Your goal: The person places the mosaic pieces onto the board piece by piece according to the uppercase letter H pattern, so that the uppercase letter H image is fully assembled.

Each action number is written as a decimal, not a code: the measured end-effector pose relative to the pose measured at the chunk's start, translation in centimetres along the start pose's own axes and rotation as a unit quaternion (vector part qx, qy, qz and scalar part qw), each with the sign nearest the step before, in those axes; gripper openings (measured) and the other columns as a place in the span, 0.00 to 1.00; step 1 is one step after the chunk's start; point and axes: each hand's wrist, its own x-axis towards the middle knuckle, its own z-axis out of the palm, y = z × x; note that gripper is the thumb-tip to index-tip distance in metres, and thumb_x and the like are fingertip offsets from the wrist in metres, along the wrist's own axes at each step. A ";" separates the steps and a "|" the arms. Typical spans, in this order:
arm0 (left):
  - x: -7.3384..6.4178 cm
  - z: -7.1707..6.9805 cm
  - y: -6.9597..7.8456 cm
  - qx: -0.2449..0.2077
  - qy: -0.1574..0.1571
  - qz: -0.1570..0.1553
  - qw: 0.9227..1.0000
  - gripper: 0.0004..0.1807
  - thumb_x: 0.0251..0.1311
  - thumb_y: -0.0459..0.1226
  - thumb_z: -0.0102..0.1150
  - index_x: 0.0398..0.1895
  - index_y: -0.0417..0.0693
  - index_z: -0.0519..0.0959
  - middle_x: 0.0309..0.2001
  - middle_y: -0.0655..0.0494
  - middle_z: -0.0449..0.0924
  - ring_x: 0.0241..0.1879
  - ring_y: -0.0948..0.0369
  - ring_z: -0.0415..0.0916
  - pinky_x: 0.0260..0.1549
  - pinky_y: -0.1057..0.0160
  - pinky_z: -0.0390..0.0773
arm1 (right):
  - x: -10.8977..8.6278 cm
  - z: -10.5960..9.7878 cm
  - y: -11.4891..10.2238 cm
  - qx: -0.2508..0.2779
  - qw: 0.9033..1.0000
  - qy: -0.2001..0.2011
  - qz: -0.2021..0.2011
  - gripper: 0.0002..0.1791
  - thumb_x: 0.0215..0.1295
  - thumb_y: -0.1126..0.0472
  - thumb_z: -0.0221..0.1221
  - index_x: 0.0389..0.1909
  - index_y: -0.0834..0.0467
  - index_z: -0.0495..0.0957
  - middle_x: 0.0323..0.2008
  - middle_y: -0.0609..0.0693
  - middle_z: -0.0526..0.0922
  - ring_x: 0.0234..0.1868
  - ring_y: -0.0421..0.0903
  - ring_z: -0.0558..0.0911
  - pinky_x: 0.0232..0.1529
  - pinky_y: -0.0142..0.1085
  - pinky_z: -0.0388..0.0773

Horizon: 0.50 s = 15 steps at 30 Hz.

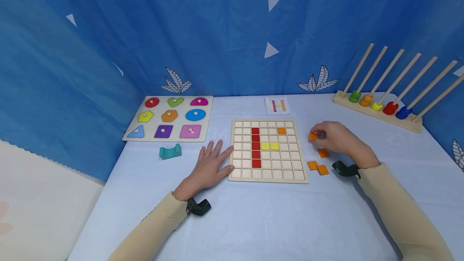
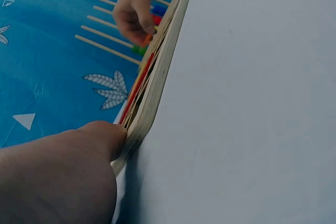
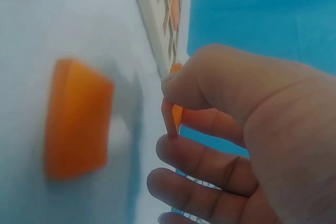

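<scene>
My right hand pinches an orange square tile between thumb and fingers, just right of the wooden grid board. In the right wrist view the held tile stands on edge in the pinch. Three loose orange tiles lie below that hand. My left hand rests with fingers spread, thumb and index fingertip at the board's left edge. On the board sit a column of several red tiles, two yellow tiles beside it and one orange tile at upper right.
Behind the board lies a small pattern card. A shape-knob puzzle is at the back left, with a teal arch block in front. At the back right stands a peg stacker with coloured beads. A blue curtain hangs behind the table.
</scene>
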 end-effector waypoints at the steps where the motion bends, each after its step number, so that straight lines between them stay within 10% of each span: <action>1: 0.0 0.0 0.0 0.000 0.000 0.000 1.000 0.37 0.70 0.54 0.54 0.79 0.56 0.62 0.82 0.41 0.48 0.82 0.36 0.36 0.76 0.30 0.39 | 0.2 0.0 -0.2 -0.001 1.000 -0.001 -0.004 0.20 0.56 0.61 0.70 0.49 0.64 0.85 0.37 0.55 0.86 0.36 0.48 0.77 0.37 0.40 0.81; 15: 0.0 0.1 -0.1 0.002 0.002 0.001 1.000 0.37 0.70 0.54 0.54 0.79 0.56 0.62 0.82 0.41 0.48 0.82 0.36 0.36 0.76 0.30 0.39 | 2.1 0.6 -2.8 -0.007 0.998 0.011 -0.067 0.19 0.57 0.61 0.71 0.49 0.63 0.86 0.36 0.53 0.86 0.35 0.47 0.77 0.39 0.39 0.79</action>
